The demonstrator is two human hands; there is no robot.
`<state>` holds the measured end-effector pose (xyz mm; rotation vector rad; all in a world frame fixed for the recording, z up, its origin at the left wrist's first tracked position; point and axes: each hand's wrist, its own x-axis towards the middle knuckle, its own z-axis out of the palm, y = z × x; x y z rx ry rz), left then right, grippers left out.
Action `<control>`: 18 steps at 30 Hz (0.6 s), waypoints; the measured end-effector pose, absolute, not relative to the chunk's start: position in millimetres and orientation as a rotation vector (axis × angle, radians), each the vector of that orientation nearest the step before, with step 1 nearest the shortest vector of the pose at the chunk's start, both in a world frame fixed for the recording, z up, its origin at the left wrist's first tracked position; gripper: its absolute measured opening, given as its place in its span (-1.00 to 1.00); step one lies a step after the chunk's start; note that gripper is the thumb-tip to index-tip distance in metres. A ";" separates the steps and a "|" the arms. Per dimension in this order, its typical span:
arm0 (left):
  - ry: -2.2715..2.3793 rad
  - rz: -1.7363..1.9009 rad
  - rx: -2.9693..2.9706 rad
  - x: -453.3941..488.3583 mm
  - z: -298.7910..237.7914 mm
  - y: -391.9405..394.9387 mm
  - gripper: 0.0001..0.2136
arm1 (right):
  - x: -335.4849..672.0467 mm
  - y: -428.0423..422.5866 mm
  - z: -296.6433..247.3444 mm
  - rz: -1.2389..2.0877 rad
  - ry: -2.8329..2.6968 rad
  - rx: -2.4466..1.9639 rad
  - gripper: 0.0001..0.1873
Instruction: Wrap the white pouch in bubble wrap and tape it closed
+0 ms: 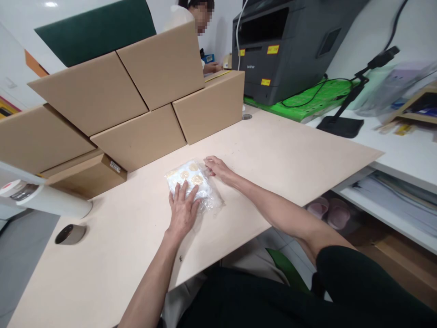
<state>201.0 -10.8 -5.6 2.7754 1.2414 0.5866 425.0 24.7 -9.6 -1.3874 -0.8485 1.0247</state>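
Note:
A flat white package with round golden-tan patterns lies on the table inside a clear plastic bag. My left hand rests on its near side, fingers spread across the surface. At the far right edge of the package is my right hand, its fingers bent in against the plastic. The exact grip of those fingertips is partly hidden.
Cardboard boxes are stacked along the table's far side. A white bottle and a small dark cup stand at left. A printer and a black stand are at right. Another person is behind the boxes.

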 end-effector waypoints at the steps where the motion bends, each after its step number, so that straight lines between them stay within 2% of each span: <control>1: 1.237 0.647 2.769 199.7 -7.7 -8.8 -0.64 | 425.3 26.6 -9.6 1.074 -0.759 -1.337 -0.68; 3: 1.220 0.726 2.758 196.7 -9.9 -7.0 -0.66 | 425.3 28.9 -9.3 1.128 -0.658 -1.272 -0.76; 5: 1.190 0.707 2.780 194.6 -9.8 -8.8 -0.65 | 424.7 29.1 -8.6 1.158 -0.634 -1.234 -0.75; 8: 1.113 0.575 2.874 194.7 -8.4 -14.9 -0.38 | 423.8 27.1 -6.6 1.209 -0.609 -1.171 -0.74; 9: 1.097 0.546 2.891 195.5 -8.3 -16.6 -0.38 | 423.7 26.3 -5.9 1.225 -0.599 -1.148 -0.75; 13: 1.104 0.648 2.766 198.0 -7.5 -17.0 -0.66 | 422.6 24.4 -4.2 1.251 -0.566 -1.083 -0.76; 18: 1.069 1.215 2.091 193.5 7.3 -13.2 -0.69 | 420.0 23.1 -6.1 1.183 -0.680 -1.177 -0.65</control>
